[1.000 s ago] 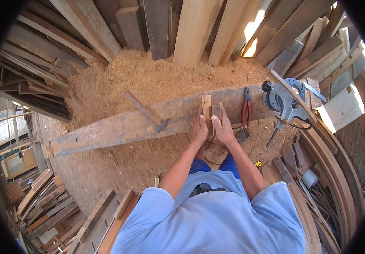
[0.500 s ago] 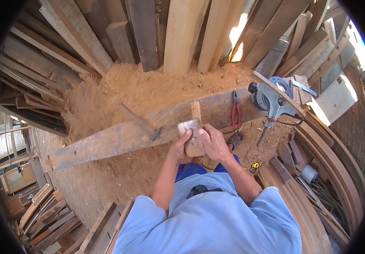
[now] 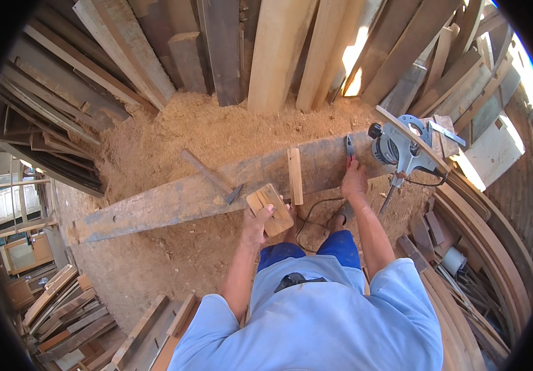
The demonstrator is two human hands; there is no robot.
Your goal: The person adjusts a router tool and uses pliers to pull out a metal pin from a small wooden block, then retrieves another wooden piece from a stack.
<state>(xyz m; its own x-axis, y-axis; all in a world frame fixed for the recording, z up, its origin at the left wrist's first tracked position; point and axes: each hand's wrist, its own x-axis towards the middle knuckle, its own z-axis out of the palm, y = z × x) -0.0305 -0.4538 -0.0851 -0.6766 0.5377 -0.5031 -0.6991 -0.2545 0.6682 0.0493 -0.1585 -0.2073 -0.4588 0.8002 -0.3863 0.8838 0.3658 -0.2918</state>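
Since half a second earlier the hands had parted: the right hand (image 3: pixel 354 180) had gone out to two o'clock and closed on the red-handled pliers (image 3: pixel 348 150), while the left hand (image 3: pixel 256 224) had drawn the small wood block (image 3: pixel 269 209) back toward the body, fingers wrapped round its near edge. The block, pale, squarish and grooved, hung just off the near edge of the long weathered plank (image 3: pixel 173 201). A narrow pale slat (image 3: pixel 295 175) lay across the plank at twelve o'clock from the block, a hammer (image 3: pixel 212 177) at ten. Beyond the pliers stood a grey electric router (image 3: pixel 402 147), its black cord (image 3: pixel 313 213) looping over the loose sawdust (image 3: pixel 217 123). Rough boards leaned all around
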